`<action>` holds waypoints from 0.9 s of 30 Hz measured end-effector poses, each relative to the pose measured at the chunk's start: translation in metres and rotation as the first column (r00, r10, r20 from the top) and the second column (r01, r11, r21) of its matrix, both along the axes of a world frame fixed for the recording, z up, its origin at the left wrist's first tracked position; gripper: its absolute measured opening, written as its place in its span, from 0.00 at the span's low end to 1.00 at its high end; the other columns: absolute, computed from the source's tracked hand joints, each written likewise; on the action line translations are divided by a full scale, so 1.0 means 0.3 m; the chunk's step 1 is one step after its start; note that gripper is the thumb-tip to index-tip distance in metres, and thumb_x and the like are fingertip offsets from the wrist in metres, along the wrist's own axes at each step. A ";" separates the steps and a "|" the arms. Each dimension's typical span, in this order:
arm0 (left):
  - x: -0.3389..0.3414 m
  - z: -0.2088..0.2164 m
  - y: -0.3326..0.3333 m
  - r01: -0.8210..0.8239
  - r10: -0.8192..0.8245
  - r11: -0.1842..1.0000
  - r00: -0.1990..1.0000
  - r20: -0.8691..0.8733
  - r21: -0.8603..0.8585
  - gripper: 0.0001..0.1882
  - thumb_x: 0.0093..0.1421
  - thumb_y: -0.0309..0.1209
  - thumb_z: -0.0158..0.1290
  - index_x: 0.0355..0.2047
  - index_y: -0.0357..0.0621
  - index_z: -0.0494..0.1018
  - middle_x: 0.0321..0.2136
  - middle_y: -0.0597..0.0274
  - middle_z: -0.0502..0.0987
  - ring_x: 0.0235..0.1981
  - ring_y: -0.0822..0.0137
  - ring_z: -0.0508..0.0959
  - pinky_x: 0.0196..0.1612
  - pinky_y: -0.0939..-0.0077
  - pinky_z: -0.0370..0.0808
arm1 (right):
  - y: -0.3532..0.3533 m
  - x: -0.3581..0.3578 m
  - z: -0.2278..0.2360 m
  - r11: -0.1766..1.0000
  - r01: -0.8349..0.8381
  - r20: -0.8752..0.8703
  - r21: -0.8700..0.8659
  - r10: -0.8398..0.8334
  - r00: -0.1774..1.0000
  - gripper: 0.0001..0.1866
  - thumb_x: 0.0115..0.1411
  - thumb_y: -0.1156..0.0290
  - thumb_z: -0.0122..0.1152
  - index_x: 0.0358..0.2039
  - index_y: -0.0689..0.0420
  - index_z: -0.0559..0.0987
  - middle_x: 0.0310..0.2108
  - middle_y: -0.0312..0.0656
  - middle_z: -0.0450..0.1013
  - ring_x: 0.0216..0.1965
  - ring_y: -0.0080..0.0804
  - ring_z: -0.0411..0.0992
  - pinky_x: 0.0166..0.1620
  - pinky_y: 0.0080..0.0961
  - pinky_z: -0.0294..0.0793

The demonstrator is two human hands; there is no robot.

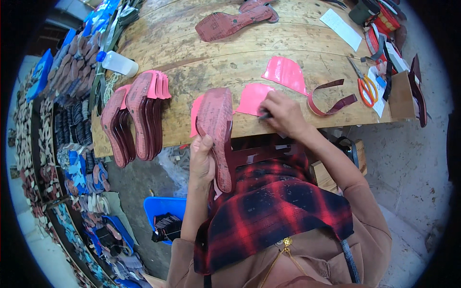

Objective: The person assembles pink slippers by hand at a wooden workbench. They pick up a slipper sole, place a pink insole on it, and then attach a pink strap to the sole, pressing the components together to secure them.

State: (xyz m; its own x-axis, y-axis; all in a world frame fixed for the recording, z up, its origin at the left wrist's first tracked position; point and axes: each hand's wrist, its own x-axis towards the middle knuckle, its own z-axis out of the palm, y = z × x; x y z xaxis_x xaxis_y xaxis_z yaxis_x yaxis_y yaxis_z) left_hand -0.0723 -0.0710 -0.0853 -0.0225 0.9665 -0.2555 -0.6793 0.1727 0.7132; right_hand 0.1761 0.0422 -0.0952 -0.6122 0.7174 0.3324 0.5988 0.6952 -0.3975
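My left hand [201, 156] grips a reddish shoe insole [214, 113] by its narrow part, thumb on top, in front of the table's near edge. A bright pink piece [196, 115] sticks out from the left of its wide end. Below it, a maroon strip [254, 156] extends to the right over my lap. My right hand [284, 113] is closed round a small dark object [264, 114] whose kind is unclear. That hand lies over the right side of a pink curved piece [252, 99] on the table. Another pink piece [286, 73] lies just beyond.
Stacked insoles with pink ends [144, 115] stand at the table's left edge, near a blue-capped bottle [117, 63]. Farther off lies another insole [230, 25]. At right are a curled maroon strip [342, 102], orange-handled scissors [367, 91] and a cardboard box [402, 98]. A blue bin [152, 206] stands below.
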 end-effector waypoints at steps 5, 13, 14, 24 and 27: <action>0.000 0.014 -0.013 -0.003 0.006 0.999 0.995 -0.095 0.034 0.28 0.57 0.40 0.62 0.51 0.34 0.70 0.48 0.57 0.76 0.48 0.67 0.77 0.55 0.69 0.71 | 0.009 0.001 0.008 0.995 -0.003 -0.075 -0.101 -0.004 0.997 0.15 0.50 0.66 0.66 0.36 0.54 0.74 0.38 0.40 0.67 0.43 0.41 0.69 0.40 0.36 0.75; 0.101 0.183 0.045 0.718 -0.272 0.663 -0.035 -0.962 -0.214 0.22 0.55 0.39 0.60 0.44 0.37 0.71 0.37 0.52 0.77 0.40 0.54 0.78 0.43 0.65 0.74 | 0.057 0.020 -0.029 0.982 -0.062 -0.131 -0.176 0.039 0.991 0.12 0.52 0.66 0.65 0.32 0.60 0.75 0.31 0.42 0.68 0.36 0.43 0.70 0.36 0.36 0.71; 0.130 0.147 0.045 0.735 -0.169 0.663 -0.033 -0.985 -0.138 0.17 0.55 0.37 0.60 0.38 0.39 0.73 0.35 0.54 0.76 0.40 0.50 0.76 0.43 0.61 0.71 | 0.086 0.021 -0.015 0.949 -0.054 -0.145 -0.311 0.009 0.989 0.11 0.53 0.68 0.64 0.31 0.61 0.74 0.30 0.42 0.69 0.35 0.42 0.71 0.36 0.35 0.70; 0.201 0.031 0.159 0.716 0.018 0.698 -0.050 -0.999 -0.024 0.27 0.54 0.39 0.59 0.47 0.28 0.71 0.63 0.42 0.60 0.65 0.46 0.58 0.65 0.54 0.56 | 0.183 0.047 -0.018 0.900 -0.032 -0.340 -0.435 -0.131 0.931 0.09 0.57 0.70 0.62 0.34 0.62 0.78 0.31 0.40 0.73 0.32 0.27 0.71 0.37 0.25 0.70; 0.193 0.016 0.169 0.737 -0.001 0.676 -0.034 -0.999 -0.026 0.30 0.54 0.40 0.59 0.51 0.29 0.70 0.64 0.42 0.59 0.66 0.46 0.57 0.66 0.54 0.54 | 0.195 0.112 0.016 0.879 0.141 -0.634 -0.457 -0.432 0.642 0.07 0.60 0.72 0.59 0.36 0.60 0.79 0.29 0.34 0.73 0.33 0.21 0.70 0.35 0.22 0.70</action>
State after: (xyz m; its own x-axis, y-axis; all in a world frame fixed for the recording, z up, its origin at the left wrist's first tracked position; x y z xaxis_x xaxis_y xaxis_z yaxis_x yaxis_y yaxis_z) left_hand -0.0145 -0.0202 -0.0805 0.5400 0.8416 0.0034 0.6318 -0.4080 0.6590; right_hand 0.2097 0.1006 -0.0903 -0.0414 0.9625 0.2680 0.1825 0.2711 -0.9451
